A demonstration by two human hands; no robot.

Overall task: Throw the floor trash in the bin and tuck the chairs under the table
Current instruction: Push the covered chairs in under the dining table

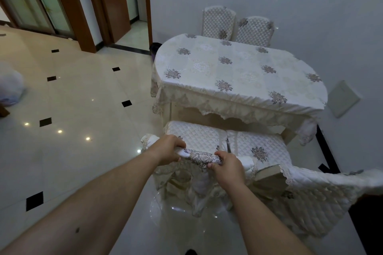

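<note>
A chair (196,136) with a white quilted cover stands at the near side of the oval table (238,72), its seat front at the tablecloth's lace edge. My left hand (167,149) grips the left part of the chair's top rail. My right hand (228,166) grips the same rail further right. A second covered chair (263,147) stands beside it on the right, its back reaching toward the lower right. Two more chairs (236,26) stand behind the table against the wall. A dark bin (154,47) peeks out past the table's far left end.
Glossy tiled floor (83,109) spreads to the left. A white plastic bag (10,87) lies at the far left edge. Wooden door frames (87,16) and an open doorway are at the back. The wall runs close along the table's right side.
</note>
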